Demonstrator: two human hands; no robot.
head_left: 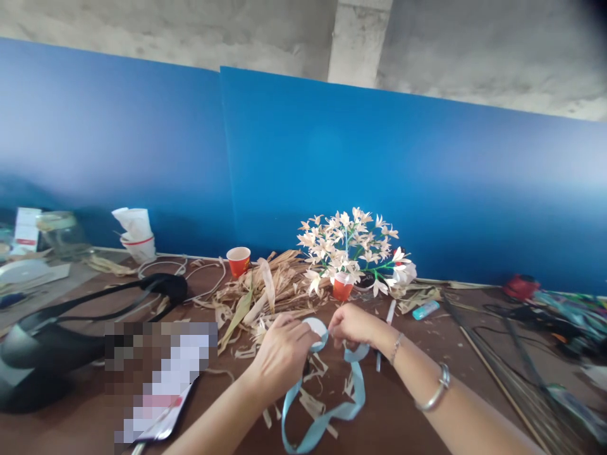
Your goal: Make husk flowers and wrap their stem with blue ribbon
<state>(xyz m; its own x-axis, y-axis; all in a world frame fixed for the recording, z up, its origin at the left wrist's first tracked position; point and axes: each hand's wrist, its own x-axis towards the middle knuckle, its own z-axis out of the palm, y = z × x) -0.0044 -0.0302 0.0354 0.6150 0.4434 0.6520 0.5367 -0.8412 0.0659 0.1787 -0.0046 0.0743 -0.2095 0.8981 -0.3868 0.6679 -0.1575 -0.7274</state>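
Light-blue ribbon (pixel 327 414): flat satin strip, upper end looped and held betw. both hands, remainder draped in a loose curl on the brown tabletop (pixel 403 417).

Both forearms are bare, without sleeves. The right arm wears a thick silver bangle (pixel 439 388) and, closer to the right hand (pixel 353 325), a thin chain bracelet (pixel 396 347). The left hand (pixel 282 354) wears nothing visible.

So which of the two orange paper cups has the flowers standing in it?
The right orange cup, just beyond the right hand, holds the pale flowers. The left orange cup stands apart, open and flowerless.
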